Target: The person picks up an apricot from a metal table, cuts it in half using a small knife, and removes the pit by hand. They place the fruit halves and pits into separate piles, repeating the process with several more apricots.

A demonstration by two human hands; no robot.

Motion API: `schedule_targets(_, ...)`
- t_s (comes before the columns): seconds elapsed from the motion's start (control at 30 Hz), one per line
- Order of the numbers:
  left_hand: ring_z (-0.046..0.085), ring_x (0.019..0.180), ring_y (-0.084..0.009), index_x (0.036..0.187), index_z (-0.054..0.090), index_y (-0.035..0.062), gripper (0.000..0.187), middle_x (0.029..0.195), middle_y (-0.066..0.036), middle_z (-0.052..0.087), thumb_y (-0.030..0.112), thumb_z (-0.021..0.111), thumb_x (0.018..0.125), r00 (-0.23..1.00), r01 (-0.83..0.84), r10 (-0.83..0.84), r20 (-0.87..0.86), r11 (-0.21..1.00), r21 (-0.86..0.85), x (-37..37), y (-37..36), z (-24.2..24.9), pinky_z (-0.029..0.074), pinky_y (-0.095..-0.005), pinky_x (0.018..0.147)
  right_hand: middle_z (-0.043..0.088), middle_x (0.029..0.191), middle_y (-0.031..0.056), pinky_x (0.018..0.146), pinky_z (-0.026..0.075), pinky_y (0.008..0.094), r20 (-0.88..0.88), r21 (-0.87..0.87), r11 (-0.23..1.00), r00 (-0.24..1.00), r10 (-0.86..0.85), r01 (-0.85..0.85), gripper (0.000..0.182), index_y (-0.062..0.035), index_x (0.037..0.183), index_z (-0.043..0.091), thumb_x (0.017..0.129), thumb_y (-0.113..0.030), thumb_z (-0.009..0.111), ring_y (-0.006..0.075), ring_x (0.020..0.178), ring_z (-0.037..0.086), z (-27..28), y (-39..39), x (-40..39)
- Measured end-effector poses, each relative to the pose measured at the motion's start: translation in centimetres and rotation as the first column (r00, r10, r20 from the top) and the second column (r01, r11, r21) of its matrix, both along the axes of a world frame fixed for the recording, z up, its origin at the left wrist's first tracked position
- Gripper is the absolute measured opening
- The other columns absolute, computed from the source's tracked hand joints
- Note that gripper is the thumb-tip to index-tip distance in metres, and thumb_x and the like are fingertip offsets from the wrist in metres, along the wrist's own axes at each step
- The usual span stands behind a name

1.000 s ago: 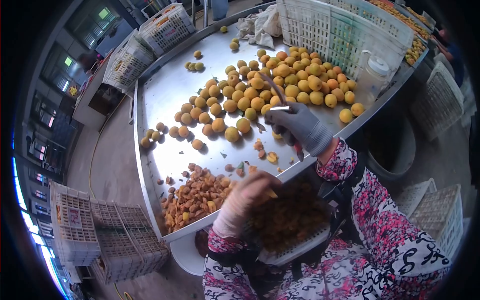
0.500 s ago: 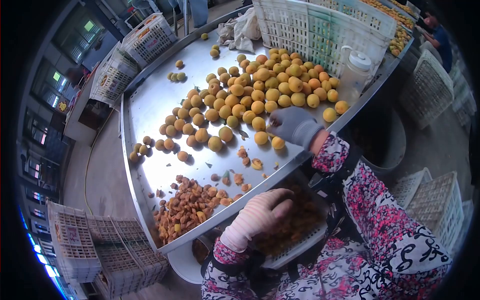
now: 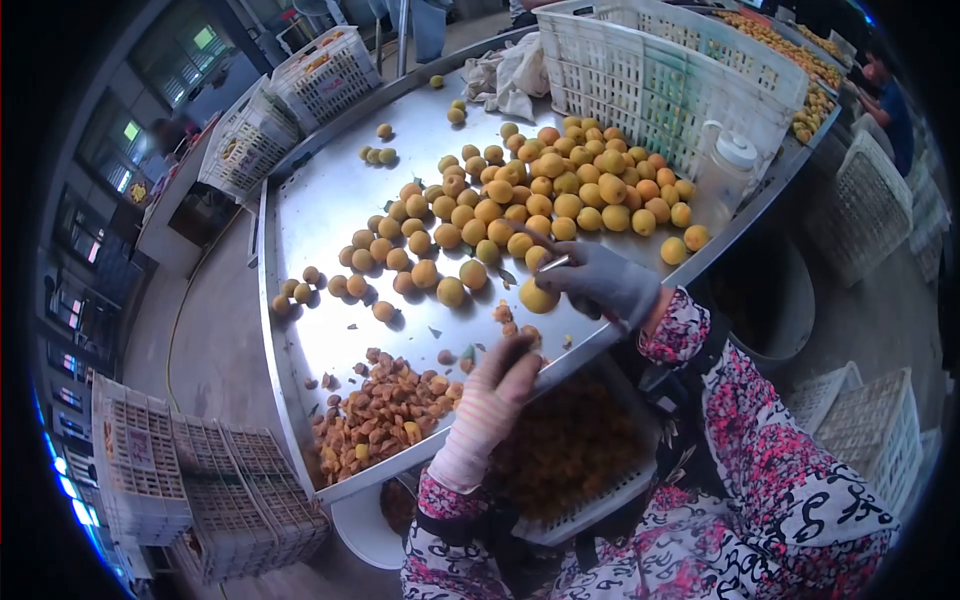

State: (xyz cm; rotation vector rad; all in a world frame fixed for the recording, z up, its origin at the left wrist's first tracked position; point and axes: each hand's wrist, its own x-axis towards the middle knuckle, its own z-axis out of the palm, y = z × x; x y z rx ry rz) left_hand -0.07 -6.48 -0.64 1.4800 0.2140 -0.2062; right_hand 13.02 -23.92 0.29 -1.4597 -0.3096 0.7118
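My right hand [image 3: 605, 282], in a grey glove, is closed around a slim metal tool [image 3: 553, 264] whose kind I cannot make out. Just below the tool, an apricot [image 3: 538, 296] lies against or very near the fingers. My left hand [image 3: 492, 395], in a pale striped glove, reaches over the table's front edge with fingers stretched out and nothing visible in them. Many whole apricots [image 3: 470, 215] spread over the metal table [image 3: 320, 225]. By the left hand's fingertips lie torn fruit scraps [image 3: 503, 315], and a heap of brown pits [image 3: 385, 410] sits left of it.
A white plastic crate [image 3: 650, 90] and a lidded clear jar [image 3: 725, 170] stand at the table's far right. Below the front edge is a crate of fruit pieces [image 3: 580, 440], with a white bucket [image 3: 365, 525] beside it. Stacked crates [image 3: 140, 460] stand left. Another person [image 3: 885, 115] sits far right.
My left hand has risen from below the front edge to over it, towards the scraps. My right hand has turned, bringing the metal tool into sight beside an apricot. The view has shifted slightly.
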Motion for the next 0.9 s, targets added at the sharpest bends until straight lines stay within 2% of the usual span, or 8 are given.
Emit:
schedule_targets(0.07,0.048,0.102,-0.0114,0.131,0.043,0.0064,0.046,0.117,-0.005,0.051,0.013,0.055,0.088,0.963,-0.109,0.123,0.241,0.992,-0.071,0.8,0.1,-1.6,0.04,-0.0249,0.087,0.048,0.057,-0.0014,0.036,0.031,0.0196,-0.252,0.209,0.976,0.968,-0.012,0.066,0.022,-0.0072,0.094,0.057,0.086,-0.027,0.061,0.005,0.042,0.043,1.5,1.1,-1.5)
schedule_targets(0.13,0.048,0.099,-0.0116,0.138,0.032,0.0066,0.06,0.114,-0.004,0.05,0.008,0.06,0.085,0.933,-0.111,0.188,0.308,0.961,-0.252,1.3,0.2,-1.5,0.038,-0.024,0.09,0.046,0.056,-0.0025,0.037,0.03,0.0197,-0.266,0.336,0.942,0.958,0.105,-0.01,0.023,-0.0082,0.092,0.056,0.087,-0.03,0.061,0.0052,0.042,0.042,1.7,2.1,-2.4)
schedule_targets(0.27,0.048,0.105,-0.0127,0.138,0.033,0.0059,0.06,0.119,-0.005,0.049,0.01,0.061,0.086,0.876,-0.119,0.205,0.437,0.969,-0.217,1.3,0.0,-1.3,0.038,-0.0253,0.093,0.046,0.055,-0.0027,0.037,0.03,0.019,-0.331,0.419,0.908,0.927,0.175,-0.021,0.029,-0.008,0.098,0.057,0.088,-0.036,0.057,0.0061,0.041,0.041,-0.5,4.4,-3.8)
schedule_targets(0.4,0.051,0.106,-0.0148,0.135,0.038,0.0048,0.057,0.123,-0.008,0.049,0.012,0.064,0.084,0.865,-0.169,0.275,0.419,0.947,-0.271,1.1,0.3,-1.1,0.04,-0.0284,0.094,0.045,0.056,-0.0034,0.038,0.031,0.019,-0.28,0.243,0.97,0.957,0.079,-0.009,0.029,-0.0077,0.097,0.056,0.088,-0.035,0.057,0.006,0.042,0.041,-0.1,4.9,-4.2)
schedule_targets(0.47,0.052,0.104,-0.0155,0.134,0.038,0.0045,0.058,0.12,-0.009,0.051,0.011,0.065,0.083,0.846,-0.247,0.22,0.485,0.969,-0.009,1.1,0.9,-1.9,0.042,-0.0289,0.091,0.046,0.06,-0.0034,0.04,0.034,0.0182,-0.218,0.149,0.989,0.975,0.051,-0.018,0.03,-0.0074,0.097,0.057,0.089,-0.037,0.055,0.0055,0.046,0.042,0.5,4.9,-4.4)
schedule_targets(0.57,0.051,0.104,-0.0155,0.134,0.038,0.0044,0.058,0.115,-0.009,0.052,0.01,0.066,0.083,0.819,-0.279,0.211,0.534,0.959,0.05,1.2,0.9,-1.9,0.044,-0.0291,0.089,0.049,0.064,-0.0027,0.042,0.036,0.0172,-0.268,0.244,0.969,0.957,0.109,-0.041,0.033,-0.0073,0.096,0.057,0.088,-0.039,0.055,0.005,0.05,0.045,0.2,5.1,-4.6)
schedule_targets(0.8,0.053,0.097,-0.0128,0.128,0.044,0.0038,0.05,0.109,-0.006,0.053,0.01,0.065,0.083,0.832,-0.307,0.344,0.435,0.939,-0.155,0.8,0.5,-0.9,0.045,-0.0262,0.086,0.049,0.064,-0.0029,0.041,0.034,0.0179,-0.314,0.335,0.942,0.94,0.13,-0.018,0.034,-0.0068,0.095,0.058,0.089,-0.04,0.055,0.0045,0.05,0.044,0.4,5.7,-5.6)
schedule_targets(0.9,0.054,0.091,-0.01,0.122,0.048,0.0039,0.042,0.103,-0.004,0.055,0.009,0.064,0.084,0.81,-0.308,0.339,0.479,0.94,-0.144,0.8,1.6,-1.2,0.046,-0.0232,0.081,0.05,0.065,-0.0018,0.042,0.035,0.0178,-0.308,0.085,0.996,0.95,0.044,-0.019,0.033,-0.0065,0.094,0.057,0.09,-0.039,0.054,0.004,0.051,0.045,0.8,5.7,-5.1)
